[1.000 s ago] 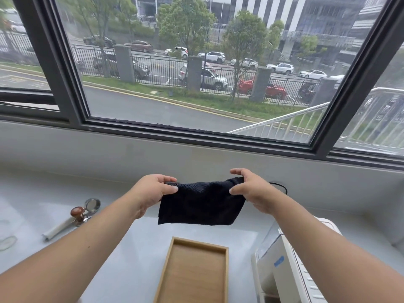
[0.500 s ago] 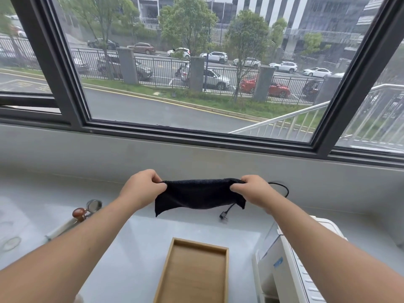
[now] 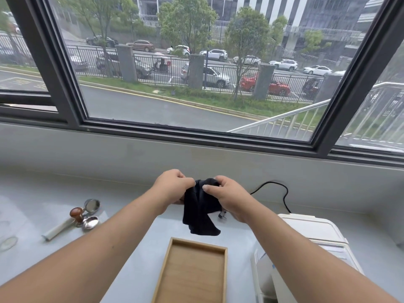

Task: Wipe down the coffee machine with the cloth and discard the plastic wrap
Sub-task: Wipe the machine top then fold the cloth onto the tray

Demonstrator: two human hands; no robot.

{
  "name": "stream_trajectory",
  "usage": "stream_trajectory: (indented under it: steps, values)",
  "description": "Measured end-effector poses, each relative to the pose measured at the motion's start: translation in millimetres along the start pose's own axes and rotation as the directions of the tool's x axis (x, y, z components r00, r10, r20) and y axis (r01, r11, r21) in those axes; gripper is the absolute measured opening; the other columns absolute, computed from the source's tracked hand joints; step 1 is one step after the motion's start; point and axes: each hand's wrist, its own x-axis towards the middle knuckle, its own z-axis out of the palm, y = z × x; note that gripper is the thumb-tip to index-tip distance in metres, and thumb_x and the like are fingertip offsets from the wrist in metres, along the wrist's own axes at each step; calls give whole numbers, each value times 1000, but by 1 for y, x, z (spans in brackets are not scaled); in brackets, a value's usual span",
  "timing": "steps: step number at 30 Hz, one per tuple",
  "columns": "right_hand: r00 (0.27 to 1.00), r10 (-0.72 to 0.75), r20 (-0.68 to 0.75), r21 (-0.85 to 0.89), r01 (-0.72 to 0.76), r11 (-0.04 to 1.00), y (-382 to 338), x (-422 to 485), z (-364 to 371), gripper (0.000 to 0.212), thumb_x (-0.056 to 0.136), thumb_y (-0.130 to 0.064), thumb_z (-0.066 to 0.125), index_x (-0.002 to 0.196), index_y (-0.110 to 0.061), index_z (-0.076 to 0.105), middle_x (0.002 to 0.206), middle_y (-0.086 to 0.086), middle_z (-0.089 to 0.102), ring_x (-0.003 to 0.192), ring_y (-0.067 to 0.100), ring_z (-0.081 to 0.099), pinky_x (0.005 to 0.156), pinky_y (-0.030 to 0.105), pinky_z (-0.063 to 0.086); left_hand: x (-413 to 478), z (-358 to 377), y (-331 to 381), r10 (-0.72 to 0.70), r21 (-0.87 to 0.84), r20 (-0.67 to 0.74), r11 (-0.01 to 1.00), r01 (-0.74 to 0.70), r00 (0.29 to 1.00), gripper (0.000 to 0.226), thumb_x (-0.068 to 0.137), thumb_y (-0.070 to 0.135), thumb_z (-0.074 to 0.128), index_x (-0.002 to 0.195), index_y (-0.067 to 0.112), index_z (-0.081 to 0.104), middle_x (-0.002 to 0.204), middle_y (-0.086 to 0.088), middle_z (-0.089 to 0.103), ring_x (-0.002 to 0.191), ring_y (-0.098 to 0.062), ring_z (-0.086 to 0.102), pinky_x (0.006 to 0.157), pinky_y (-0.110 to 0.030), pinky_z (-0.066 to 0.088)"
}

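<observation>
A black cloth [image 3: 200, 212] hangs bunched above the white counter, its lower end dangling over the far edge of the wooden tray. My left hand [image 3: 172, 189] and my right hand [image 3: 227, 197] both grip its top, held close together in mid-air. The white coffee machine [image 3: 314, 239] stands at the lower right, partly hidden behind my right forearm. I see no plastic wrap that I can make out.
A shallow wooden tray [image 3: 170, 265] lies in front of me. A portafilter with a white handle, a wooden-knobbed tamper and metal baskets [image 3: 80, 215] lie at the left. A black power cord [image 3: 282, 193] runs behind the machine. A window ledge and wall bound the counter's far side.
My hands have come together, so the cloth that was stretched wide between them is now gathered into a hanging bunch. The view has tilted a little downward.
</observation>
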Motion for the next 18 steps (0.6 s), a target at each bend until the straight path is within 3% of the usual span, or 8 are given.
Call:
stream_trajectory:
  steps: [4, 7, 10, 13, 16, 18]
  values:
    - [992, -16, 129, 81, 6, 997, -7, -6, 6, 35, 82, -25, 75, 112, -13, 63, 105, 11, 76, 92, 24, 77, 76, 38, 62, -3, 10, 6, 3, -56, 31, 998, -1, 1000, 19, 92, 21, 72, 98, 7, 61, 87, -21, 76, 75, -29, 73, 81, -46, 66]
    - [988, -28, 152, 8, 27, 1000, -8, -9, 7, 53, 73, -22, 80, 120, -19, 55, 113, 8, 73, 97, 19, 74, 72, 30, 58, -4, 12, 9, 10, -128, 49, 992, -4, 999, 22, 93, 22, 78, 96, 7, 63, 81, -13, 77, 70, -23, 75, 76, -39, 66]
    - [997, -60, 47, -104, 65, 992, -4, -6, 9, 44, 77, -14, 73, 116, -21, 54, 114, 10, 70, 100, 23, 69, 83, 38, 56, -4, 14, 10, 51, -209, 125, 978, -24, 991, 23, 94, 24, 78, 98, 7, 65, 83, -9, 81, 76, -21, 79, 74, -33, 63]
    - [998, -63, -3, -22, 63, 998, -3, -4, 8, 31, 87, -2, 64, 113, -18, 58, 107, 10, 70, 96, 26, 68, 82, 38, 53, -2, 11, 6, 107, -249, 176, 967, -62, 979, 32, 96, 39, 73, 103, 9, 67, 93, -6, 82, 88, -22, 80, 86, -37, 61]
    - [999, -36, 12, 133, 34, 991, -5, -7, 2, 31, 92, 3, 56, 118, -12, 62, 105, 10, 72, 91, 22, 67, 78, 34, 51, 2, -1, -3, 124, -243, 89, 965, -99, 988, 45, 86, 56, 73, 97, 13, 67, 87, 0, 79, 81, -20, 78, 84, -42, 59]
    - [1000, -5, 30, 219, -1, 976, -5, -8, -4, 32, 96, 1, 53, 123, -12, 62, 105, 7, 75, 91, 23, 70, 75, 37, 54, 4, -9, -14, 104, -159, -4, 982, -104, 995, 54, 77, 64, 75, 98, 15, 65, 95, -1, 74, 88, -20, 73, 83, -41, 58]
